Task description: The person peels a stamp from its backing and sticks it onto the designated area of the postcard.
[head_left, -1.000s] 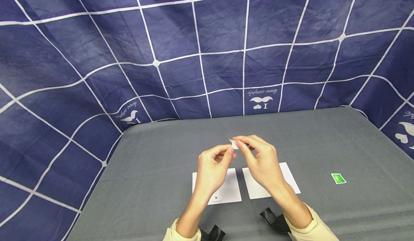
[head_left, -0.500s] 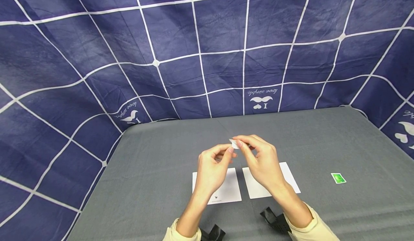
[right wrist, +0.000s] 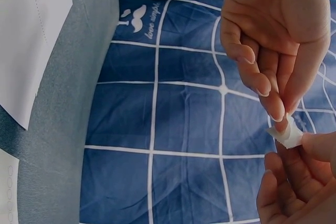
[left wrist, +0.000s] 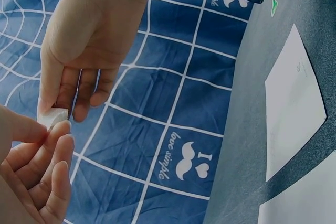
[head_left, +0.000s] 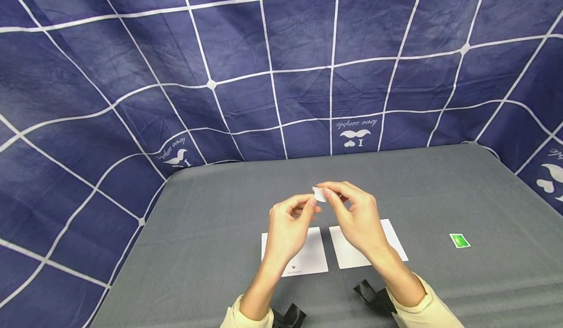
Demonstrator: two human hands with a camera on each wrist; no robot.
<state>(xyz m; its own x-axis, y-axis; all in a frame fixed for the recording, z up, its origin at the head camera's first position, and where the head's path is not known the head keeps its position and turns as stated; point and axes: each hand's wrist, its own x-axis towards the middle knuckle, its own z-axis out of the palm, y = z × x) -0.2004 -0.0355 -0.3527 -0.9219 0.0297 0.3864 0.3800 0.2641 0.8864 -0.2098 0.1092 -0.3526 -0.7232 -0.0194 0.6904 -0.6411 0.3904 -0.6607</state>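
A small white piece of paper with a toothed edge, like a stamp seen from its back, (head_left: 319,194) is held up above the table between both hands. My left hand (head_left: 288,228) pinches its lower left corner between thumb and forefinger. From the right, my right hand (head_left: 359,215) grips the other side with thumb and fingertips. In the right wrist view the paper (right wrist: 289,134) looks bent, its toothed edge showing. Beneath the hands lie two white cards, the left card (head_left: 314,254) with a small dark bird print and the right card (head_left: 396,240), each partly hidden by an arm.
A small green stamp-like square with a white border (head_left: 459,240) lies on the grey cloth-covered table (head_left: 198,250), right of the cards. Blue curtains with white grid lines (head_left: 299,93) hang behind and at both sides. Black straps (head_left: 374,298) show below the wrists.
The hands keep their pinch on the white paper and hardly move. The whole head view has shifted very slightly upward.
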